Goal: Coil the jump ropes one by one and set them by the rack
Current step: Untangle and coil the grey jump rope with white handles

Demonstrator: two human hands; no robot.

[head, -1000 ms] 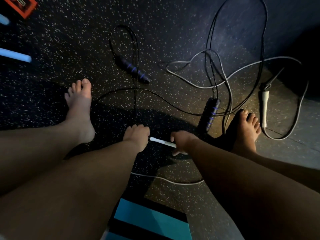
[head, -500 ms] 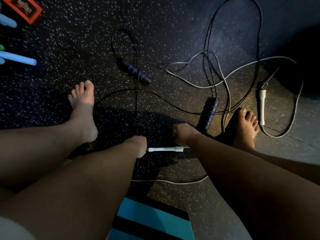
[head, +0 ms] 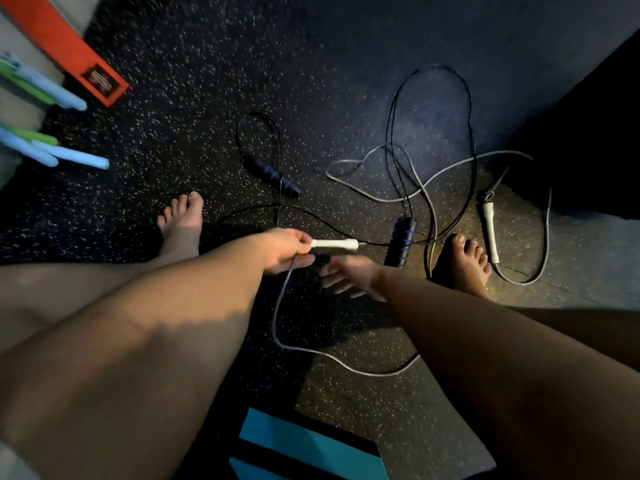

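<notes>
Two jump ropes, tangled together on the speckled rubber floor (head: 207,81). Item one: grey jump rope (head: 377,374), with its white handle (head: 334,244) held off the floor. The handle's long axis is level and runs left to right across the view, the free end pointing toward the right foot (head: 464,268). The left hand (head: 287,251) pinches the handle's left end between thumb and fingertips. The grey cord drops from under that hand, loops low toward the person and passes beneath the right forearm. The right hand (head: 346,277) is just below the handle, fingers spread, holding nothing and apart from it. A second white handle (head: 490,233) lies on the floor just beside the right foot, its long axis running away from the person. Item two: black jump rope (head: 471,133), whose cord crosses the grey cord in several places. Its near blue-ringed handle (head: 401,244) lies just right of the held handle; the far blue-ringed handle (head: 277,178) lies beyond the left foot (head: 181,220). Also present: teal mat (head: 304,445) at the near edge; orange block (head: 90,71) and foam sticks (head: 72,157) at far left.
</notes>
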